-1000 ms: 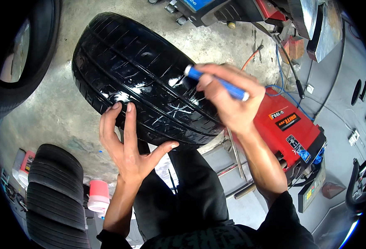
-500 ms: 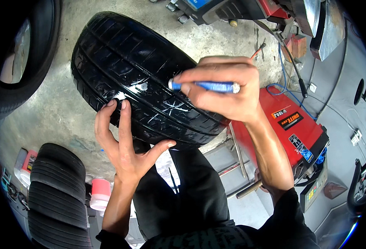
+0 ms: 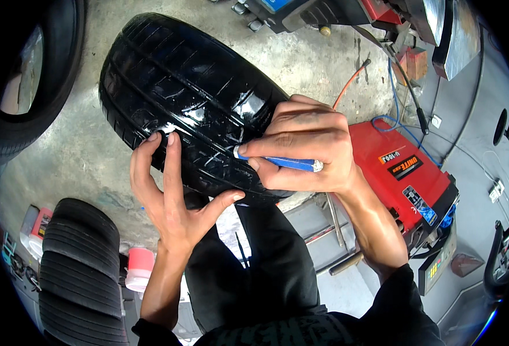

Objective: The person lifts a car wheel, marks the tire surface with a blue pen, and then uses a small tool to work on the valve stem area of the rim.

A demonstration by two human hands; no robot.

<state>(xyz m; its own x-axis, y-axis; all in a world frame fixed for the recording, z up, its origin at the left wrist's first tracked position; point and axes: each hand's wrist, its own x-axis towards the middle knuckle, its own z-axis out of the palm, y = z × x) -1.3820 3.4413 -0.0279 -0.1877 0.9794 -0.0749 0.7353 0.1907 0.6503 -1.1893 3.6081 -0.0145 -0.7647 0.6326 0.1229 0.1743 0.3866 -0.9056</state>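
Blue marker (image 3: pixel 292 164), part-hidden in right hand (image 3: pixel 312 147), contact with black tire (image 3: pixel 194 95) unclear

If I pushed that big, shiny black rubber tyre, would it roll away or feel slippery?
The big, shiny black rubber tyre would probably roll, being round and apparently on edge. It may feel slippery, since its surface gleams as if wet. It's likely heavy, because it looks wide and bulky.

Stacked tyres (image 3: pixel 80 271) and a red machine (image 3: pixel 407 180) suggest a tyre workshop.
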